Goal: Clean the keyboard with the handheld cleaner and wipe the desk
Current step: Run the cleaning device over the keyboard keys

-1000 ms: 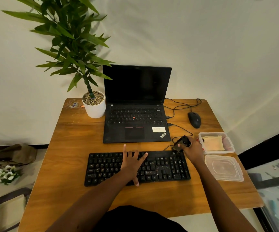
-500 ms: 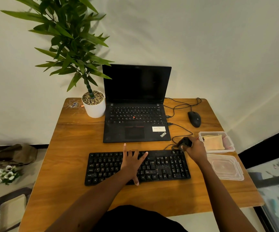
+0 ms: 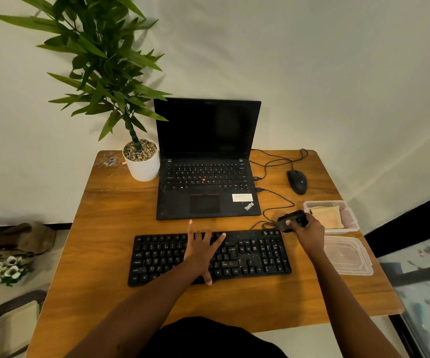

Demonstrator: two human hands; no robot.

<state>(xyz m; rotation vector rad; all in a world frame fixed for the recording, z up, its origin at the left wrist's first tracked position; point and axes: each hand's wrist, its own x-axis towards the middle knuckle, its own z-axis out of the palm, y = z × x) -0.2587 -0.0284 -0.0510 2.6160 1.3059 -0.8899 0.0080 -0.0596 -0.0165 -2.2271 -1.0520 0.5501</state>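
A black keyboard [image 3: 255,254] speckled with crumbs lies across the front half of the wooden desk [image 3: 105,228]. My left hand [image 3: 203,249] rests flat on its middle keys with the fingers spread. My right hand [image 3: 305,233] grips a small black handheld cleaner [image 3: 290,220] just beyond the keyboard's far right corner. A folded yellowish cloth [image 3: 326,215] lies in a clear plastic container [image 3: 350,220] right of that hand.
An open black laptop [image 3: 206,161] stands behind the keyboard, with a potted plant [image 3: 141,161] to its left and a wired mouse [image 3: 297,181] to its right. Cables [image 3: 276,197] run near the cleaner. A clear lid [image 3: 348,255] lies at the right edge.
My right hand with the cleaner has turned and shifted slightly away from the keyboard's corner toward the container. My left hand has stayed in place on the keys.
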